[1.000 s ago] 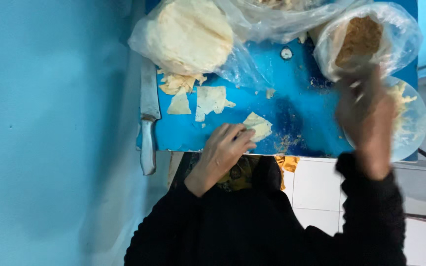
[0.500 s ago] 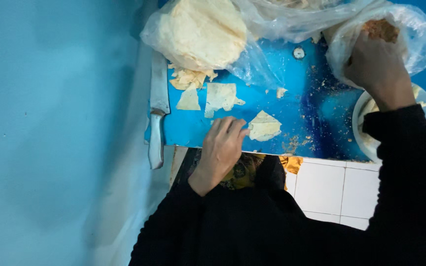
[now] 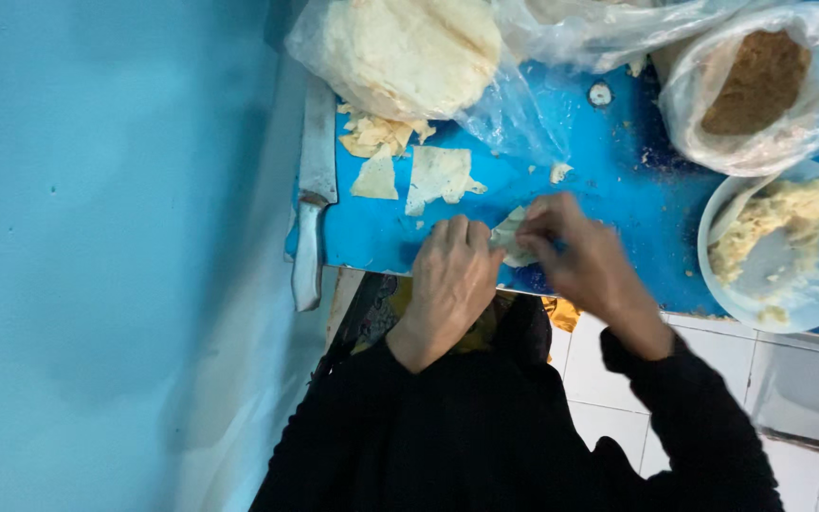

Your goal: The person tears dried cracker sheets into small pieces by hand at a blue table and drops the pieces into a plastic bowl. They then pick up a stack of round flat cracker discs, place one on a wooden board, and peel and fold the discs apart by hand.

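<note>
Both hands — left hand (image 3: 451, 275), right hand (image 3: 580, 258) — pinched on a pastry piece (image 3: 512, 239).

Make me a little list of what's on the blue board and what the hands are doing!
left hand: resting on the blue board, touching the pastry piece
right hand: pinching the same pastry piece
cut pastry sheets: lying flat near the knife
knife: along the board's left edge
stack of round sheets: in a clear bag, top of the board
brown crumbs: in a clear bag, top right
bowl: pale filling inside, far right
</note>
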Tool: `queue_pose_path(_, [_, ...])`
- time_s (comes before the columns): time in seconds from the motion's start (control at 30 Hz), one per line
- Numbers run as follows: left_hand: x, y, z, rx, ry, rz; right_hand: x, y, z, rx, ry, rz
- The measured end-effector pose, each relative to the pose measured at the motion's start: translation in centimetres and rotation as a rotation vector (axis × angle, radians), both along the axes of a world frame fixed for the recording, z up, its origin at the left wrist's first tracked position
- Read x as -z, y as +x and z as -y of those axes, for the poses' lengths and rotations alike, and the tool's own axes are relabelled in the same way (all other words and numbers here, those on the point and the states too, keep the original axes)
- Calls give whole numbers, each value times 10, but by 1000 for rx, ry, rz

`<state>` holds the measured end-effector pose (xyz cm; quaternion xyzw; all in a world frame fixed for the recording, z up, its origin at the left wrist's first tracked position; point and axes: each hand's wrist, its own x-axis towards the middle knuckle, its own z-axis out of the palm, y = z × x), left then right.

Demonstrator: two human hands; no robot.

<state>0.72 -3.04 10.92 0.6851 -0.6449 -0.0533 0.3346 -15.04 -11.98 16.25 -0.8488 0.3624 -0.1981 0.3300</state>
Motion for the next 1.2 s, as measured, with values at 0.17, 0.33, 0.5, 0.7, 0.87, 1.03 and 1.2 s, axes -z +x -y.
queue_pose_path(0.17, [3,-3,2,5,43,53,8,0,-20,-164,-465,-36])
queue_pose_path(0.33, [4,-3,4,18,67,17,7,-3,-24,-90,-362,-68])
queue_pose_path(0.5, [-3,-2,1,47,37,-87,7,2,-19,-51,-265,-128])
queue_pose_path(0.7, [-5,-5,-8,137,3,-516,0,7,-14,-56,-210,-210])
queue_pose_path(0.87, [2,-11,-18,196,-79,-506,-1,9,-10,-56,-174,-243])
queue_pose_path(1.03, [10,-11,-17,247,-239,-193,-4,11,-8,-70,-153,-155])
queue_pose_path(1.2, [10,-3,-15,279,-248,41,-11,11,-14,-78,-141,-158])
